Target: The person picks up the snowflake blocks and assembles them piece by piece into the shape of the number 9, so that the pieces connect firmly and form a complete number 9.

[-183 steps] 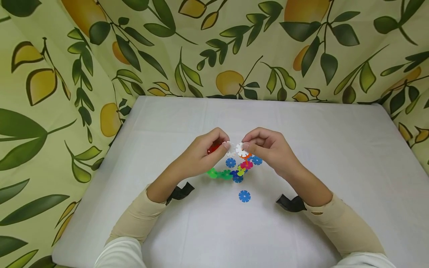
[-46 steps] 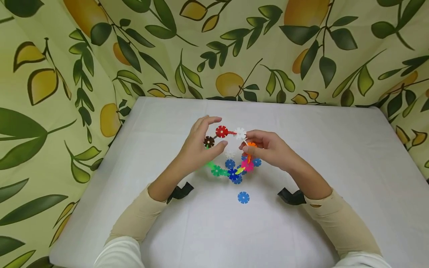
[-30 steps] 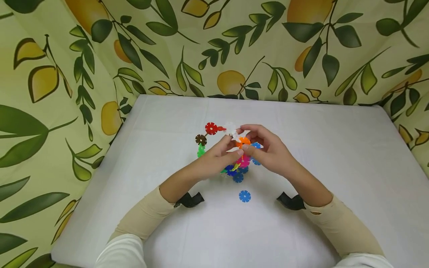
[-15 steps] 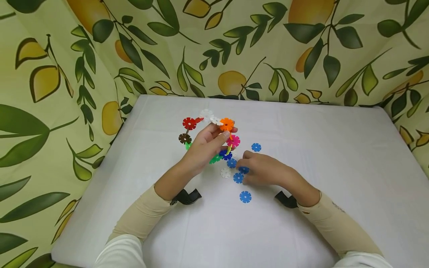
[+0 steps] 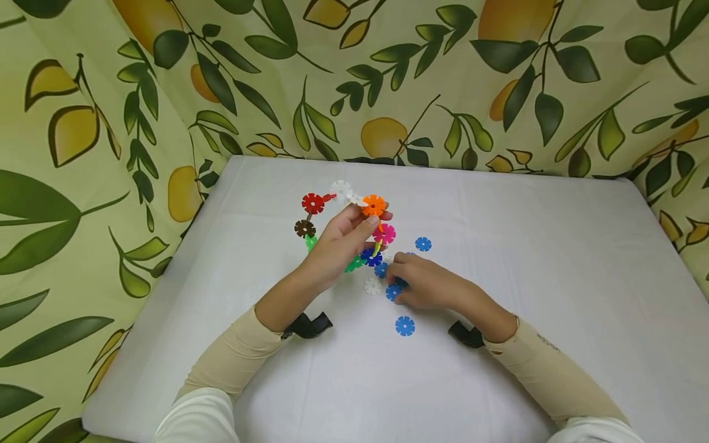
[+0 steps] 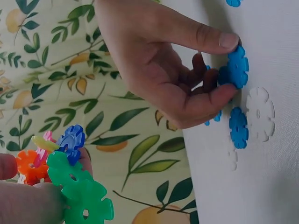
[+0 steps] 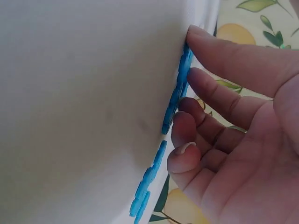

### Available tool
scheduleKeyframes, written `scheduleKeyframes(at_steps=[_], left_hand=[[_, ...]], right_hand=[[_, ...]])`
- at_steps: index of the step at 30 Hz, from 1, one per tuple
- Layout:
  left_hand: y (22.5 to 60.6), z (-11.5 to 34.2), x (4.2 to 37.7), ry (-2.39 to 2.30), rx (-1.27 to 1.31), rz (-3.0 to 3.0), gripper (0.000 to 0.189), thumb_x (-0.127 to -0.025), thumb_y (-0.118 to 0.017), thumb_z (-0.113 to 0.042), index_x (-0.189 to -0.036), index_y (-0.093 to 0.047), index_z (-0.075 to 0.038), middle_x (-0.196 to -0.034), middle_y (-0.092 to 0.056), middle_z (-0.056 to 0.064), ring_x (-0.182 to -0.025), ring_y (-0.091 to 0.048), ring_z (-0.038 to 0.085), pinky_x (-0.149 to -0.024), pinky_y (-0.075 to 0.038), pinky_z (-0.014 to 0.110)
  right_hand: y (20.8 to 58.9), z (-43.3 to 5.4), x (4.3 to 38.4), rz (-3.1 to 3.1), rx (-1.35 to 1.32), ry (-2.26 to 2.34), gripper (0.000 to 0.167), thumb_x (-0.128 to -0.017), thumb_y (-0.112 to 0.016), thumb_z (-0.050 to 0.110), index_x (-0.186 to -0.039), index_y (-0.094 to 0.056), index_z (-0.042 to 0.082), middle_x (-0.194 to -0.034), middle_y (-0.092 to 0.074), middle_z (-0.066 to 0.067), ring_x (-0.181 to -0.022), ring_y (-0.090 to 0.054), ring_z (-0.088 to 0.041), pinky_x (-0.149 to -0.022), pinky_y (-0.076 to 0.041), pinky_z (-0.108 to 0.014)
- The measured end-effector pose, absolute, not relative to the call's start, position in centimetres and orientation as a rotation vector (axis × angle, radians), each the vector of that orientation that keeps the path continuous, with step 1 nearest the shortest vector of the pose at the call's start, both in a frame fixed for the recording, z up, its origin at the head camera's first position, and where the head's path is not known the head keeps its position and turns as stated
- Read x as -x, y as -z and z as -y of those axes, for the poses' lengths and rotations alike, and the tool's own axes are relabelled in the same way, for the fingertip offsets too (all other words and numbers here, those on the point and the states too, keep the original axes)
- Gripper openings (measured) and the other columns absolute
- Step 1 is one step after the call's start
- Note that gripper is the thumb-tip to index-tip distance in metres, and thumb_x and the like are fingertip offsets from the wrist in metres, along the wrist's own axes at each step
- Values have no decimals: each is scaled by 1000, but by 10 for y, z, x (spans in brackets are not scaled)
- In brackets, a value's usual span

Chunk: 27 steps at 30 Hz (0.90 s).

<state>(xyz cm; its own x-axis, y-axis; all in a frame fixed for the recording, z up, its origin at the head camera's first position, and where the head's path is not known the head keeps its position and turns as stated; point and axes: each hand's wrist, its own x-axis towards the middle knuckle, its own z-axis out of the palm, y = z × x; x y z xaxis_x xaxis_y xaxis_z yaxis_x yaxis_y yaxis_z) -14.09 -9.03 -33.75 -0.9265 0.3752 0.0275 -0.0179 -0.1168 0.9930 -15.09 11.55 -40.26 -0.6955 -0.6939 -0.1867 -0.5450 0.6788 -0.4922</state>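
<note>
My left hand (image 5: 335, 249) pinches an orange notched plastic disc (image 5: 373, 205) in a linked ring of interlocking discs, held up over the table. Around the ring run white, red (image 5: 312, 203), brown (image 5: 304, 229), green (image 5: 355, 264), dark blue (image 5: 372, 257), yellow and pink discs (image 5: 384, 234); my left fingers hide part of it. Down at the loose pieces, my right hand (image 5: 429, 281) has its thumb and forefinger at opposite edges of a blue notched disc (image 6: 238, 67). That disc lies flat at the tabletop and overlaps another blue one.
Loose blue discs lie nearby: one (image 5: 423, 244) beyond the right hand and one (image 5: 405, 326) nearer the body. A white disc (image 5: 373, 286) lies left of the right fingertips. A white cloth covers the table (image 5: 543, 258); a leaf-print curtain (image 5: 310, 80) stands behind it.
The left hand has taken the ring by its orange disc and carried it left, away from the loose pieces. My right hand has let go of the ring and moved down to the blue discs.
</note>
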Motion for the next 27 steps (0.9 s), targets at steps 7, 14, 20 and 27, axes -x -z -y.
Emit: scheduleKeyframes(at_steps=[7,14,20,27], left_hand=[[339,91,141,-2087,-440,-1959,36,-107,-48,-17,-141,-47,-4,-135,-59,10,-125,-54,21,-100,-49,36],[340,92,140,-2061,-529,-1964,37,-106,-48,-14,-142,-46,-2,-134,-59,9,-124,-53,22,-101,-48,32],[340,92,139,-1988,-616,-2031,34,-106,-47,-15,-137,-50,-2,-131,-60,6,-110,-54,20,-92,-49,29],[341,92,138,-1926,-710,-2120,32,-107,-44,-15,-135,-53,0,-123,-62,12,-105,-53,19,-86,-49,27]], right_hand=[[395,-120,153,-2559,902,517,28,-80,-86,16,-102,-69,13,-96,-56,0,-86,-53,-18,-74,-51,-30],[406,-113,148,-2589,1387,490,42,-89,-76,18,-130,-68,15,-126,-59,-9,-105,-55,-23,-84,-50,-32],[407,-106,143,-2574,1321,502,31,-86,-80,11,-116,-72,11,-112,-60,-7,-102,-56,-20,-83,-52,-30],[398,-105,141,-2403,1010,528,25,-83,-82,12,-95,-60,17,-86,-52,3,-81,-52,-14,-68,-47,-29]])
